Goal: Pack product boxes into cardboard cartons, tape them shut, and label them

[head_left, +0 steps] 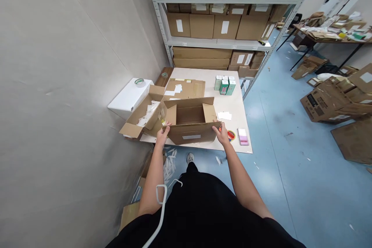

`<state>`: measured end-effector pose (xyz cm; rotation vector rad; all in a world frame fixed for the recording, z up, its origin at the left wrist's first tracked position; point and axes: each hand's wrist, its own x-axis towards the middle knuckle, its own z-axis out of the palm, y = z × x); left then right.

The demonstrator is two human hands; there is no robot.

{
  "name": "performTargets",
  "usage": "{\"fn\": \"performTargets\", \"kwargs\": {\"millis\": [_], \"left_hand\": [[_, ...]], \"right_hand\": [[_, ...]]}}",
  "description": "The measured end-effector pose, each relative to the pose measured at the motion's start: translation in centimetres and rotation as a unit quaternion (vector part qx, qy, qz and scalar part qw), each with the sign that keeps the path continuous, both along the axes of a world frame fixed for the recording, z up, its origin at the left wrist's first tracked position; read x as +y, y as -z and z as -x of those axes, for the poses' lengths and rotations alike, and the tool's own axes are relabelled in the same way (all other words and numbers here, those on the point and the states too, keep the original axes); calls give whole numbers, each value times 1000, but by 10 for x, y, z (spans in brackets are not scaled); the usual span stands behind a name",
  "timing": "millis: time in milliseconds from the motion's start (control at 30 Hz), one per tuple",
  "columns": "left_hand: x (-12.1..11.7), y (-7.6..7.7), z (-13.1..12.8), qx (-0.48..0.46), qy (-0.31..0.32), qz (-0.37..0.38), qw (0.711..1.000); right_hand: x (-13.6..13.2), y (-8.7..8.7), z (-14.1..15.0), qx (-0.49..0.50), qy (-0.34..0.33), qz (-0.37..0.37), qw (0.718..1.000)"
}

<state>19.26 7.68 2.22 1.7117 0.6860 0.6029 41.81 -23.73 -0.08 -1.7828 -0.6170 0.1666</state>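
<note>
An open cardboard box (181,131) sits at the near edge of the white table (232,108), its flaps raised and a white label on its front. My left hand (163,133) grips the box's near flap at its left corner, thumb on the outside. At the right corner my right hand (221,132) pinches the same flap. The inside of the box that shows looks bare brown; its near part is hidden behind the front flap. Just beyond my right hand lies a roll of tape (231,135) with a red and yellow look.
Left of the box stands another open carton (136,118) with white papers, beside a white box (128,97) bearing a tape roll. Green-and-white small boxes (224,86), paper slips (224,116) and pink-and-white cards (243,138) lie on the table. A loaded shelf (217,42) rises behind.
</note>
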Motion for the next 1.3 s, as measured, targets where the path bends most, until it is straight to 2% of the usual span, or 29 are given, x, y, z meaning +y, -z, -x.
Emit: {"fn": "performTargets", "kwargs": {"millis": [133, 267, 367, 467, 600, 700, 800, 867, 933, 1033, 1100, 1167, 1300], "left_hand": [[8, 3, 2, 22, 6, 1, 1000], [12, 9, -1, 45, -17, 16, 999], [5, 15, -10, 37, -59, 9, 998], [-8, 22, -18, 5, -122, -37, 992], [-17, 25, -18, 23, -176, -75, 981], [-12, 13, -18, 58, -170, -103, 978], [2, -16, -30, 130, -111, -194, 966], [14, -40, -47, 174, -65, -247, 951], [26, -61, -69, 174, -30, -289, 941], [40, -81, -97, 176, -1, -328, 928], [41, -84, -104, 196, 20, -340, 920], [35, -77, -100, 207, 24, -349, 914], [14, -48, -70, 217, -2, -325, 920]], "right_hand": [[10, 8, 0, -34, 43, -1, 999], [19, 19, 3, -51, 88, 10, 995], [26, 23, 8, -46, 120, -5, 992], [32, 23, 13, -55, 152, -27, 986], [37, 22, 14, -65, 149, -20, 986], [40, 27, 10, -39, 130, -4, 991], [42, 33, 5, -10, 132, -19, 991], [44, 35, 2, 0, 150, -27, 988], [44, 35, 0, 6, 152, -20, 988], [42, 31, -1, 8, 144, -8, 990], [41, 28, -1, 7, 143, -5, 990], [40, 26, -2, 10, 142, -4, 990], [39, 26, -3, 9, 129, -6, 992]]}}
